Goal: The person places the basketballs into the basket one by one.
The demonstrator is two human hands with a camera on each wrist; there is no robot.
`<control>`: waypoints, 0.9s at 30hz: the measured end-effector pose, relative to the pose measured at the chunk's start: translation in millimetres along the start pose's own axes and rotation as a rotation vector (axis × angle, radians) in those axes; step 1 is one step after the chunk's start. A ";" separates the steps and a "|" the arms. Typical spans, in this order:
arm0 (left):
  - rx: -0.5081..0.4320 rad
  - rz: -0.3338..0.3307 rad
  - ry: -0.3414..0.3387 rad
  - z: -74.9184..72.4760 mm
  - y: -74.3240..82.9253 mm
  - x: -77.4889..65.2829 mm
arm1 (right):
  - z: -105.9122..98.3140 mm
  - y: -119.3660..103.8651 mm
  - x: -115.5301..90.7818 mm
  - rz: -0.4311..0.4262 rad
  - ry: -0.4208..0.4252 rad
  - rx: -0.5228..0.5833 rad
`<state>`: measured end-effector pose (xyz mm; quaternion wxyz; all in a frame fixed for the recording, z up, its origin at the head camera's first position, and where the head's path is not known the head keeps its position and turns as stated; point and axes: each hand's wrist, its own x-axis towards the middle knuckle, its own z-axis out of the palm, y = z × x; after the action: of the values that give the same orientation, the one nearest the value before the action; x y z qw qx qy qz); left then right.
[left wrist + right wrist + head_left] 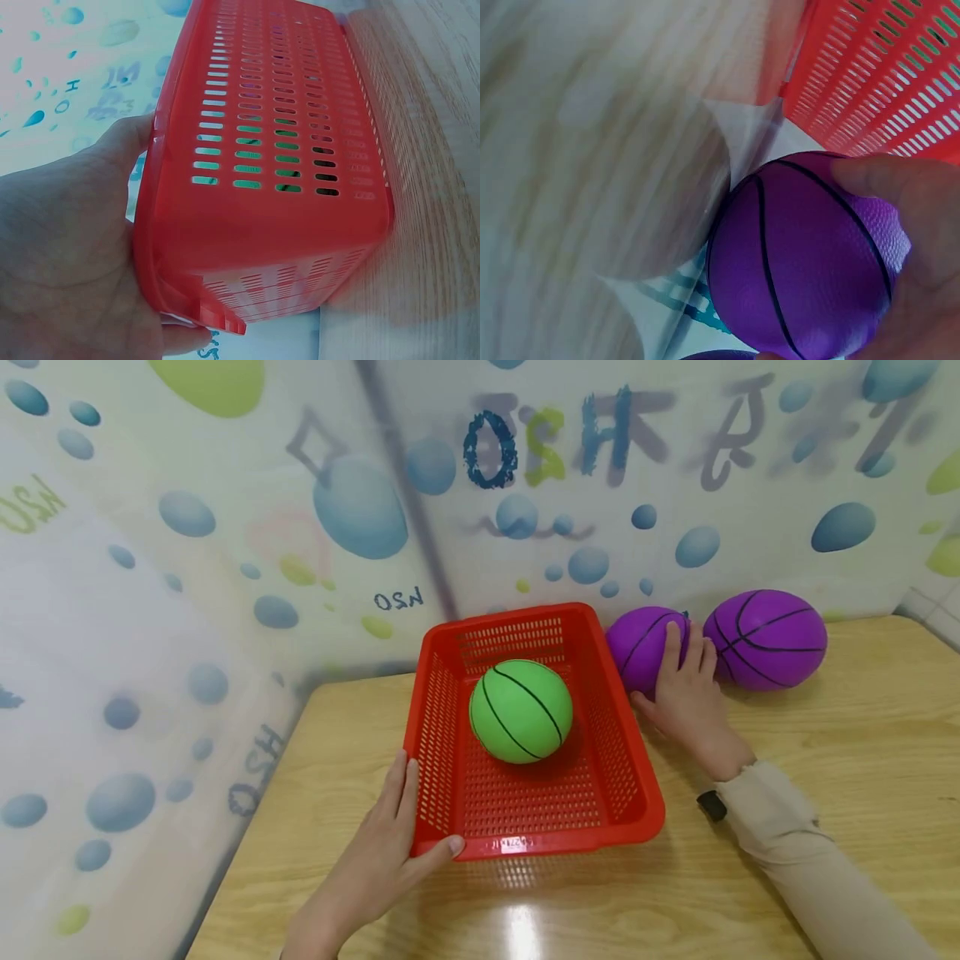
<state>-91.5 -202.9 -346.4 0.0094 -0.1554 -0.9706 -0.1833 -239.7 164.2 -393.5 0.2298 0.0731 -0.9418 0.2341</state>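
Observation:
A red plastic basket point(543, 845) with slotted walls stands on the wooden table, and a green ball point(521, 712) with black lines lies inside it. My left hand point(371, 852) holds the basket's near left corner, thumb over the front rim and fingers along the left rim. Just beyond the basket's right wall, my right hand point(692, 706) grips a small purple ball point(637, 643). The right wrist view shows the thumb point(870, 176) on one side of this purple ball and a fingertip at the lower side. A second purple ball point(768, 639) lies to its right.
The wooden table point(847, 777) meets a patterned wall point(480, 568) behind the basket and balls. Another wall point(150, 693) runs along the left side. A sleeve point(802, 852) and a small black wrist device point(711, 806) show on the right arm.

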 end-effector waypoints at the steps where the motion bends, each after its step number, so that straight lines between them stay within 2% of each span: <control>1: 0.002 -0.002 -0.003 0.0 -0.1 -0.2 | 0.9 0.1 -0.8 0.003 0.007 0.005; 5: -0.003 -0.009 -0.019 -0.2 0.1 -0.2 | -0.8 -0.4 -1.5 0.009 0.054 0.030; 9: -0.014 -0.027 -0.040 -1.2 0.5 -0.1 | -3.6 0.0 0.3 -0.023 0.079 0.029; 15: -0.015 -0.046 -0.048 -2.6 0.7 -0.5 | -4.7 2.5 3.8 -0.079 0.043 0.030; 21: -0.008 -0.034 -0.034 -2.1 0.7 0.2 | -9.5 4.6 4.1 -0.032 -0.008 0.022; 27: -0.014 -0.032 -0.032 -1.9 0.9 0.1 | -10.6 6.1 2.2 -0.022 -0.023 0.025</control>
<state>-91.4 -202.8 -344.4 -0.0100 -0.1428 -0.9718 -0.1875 -238.9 174.5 -386.7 0.2206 0.0890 -0.9405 0.2426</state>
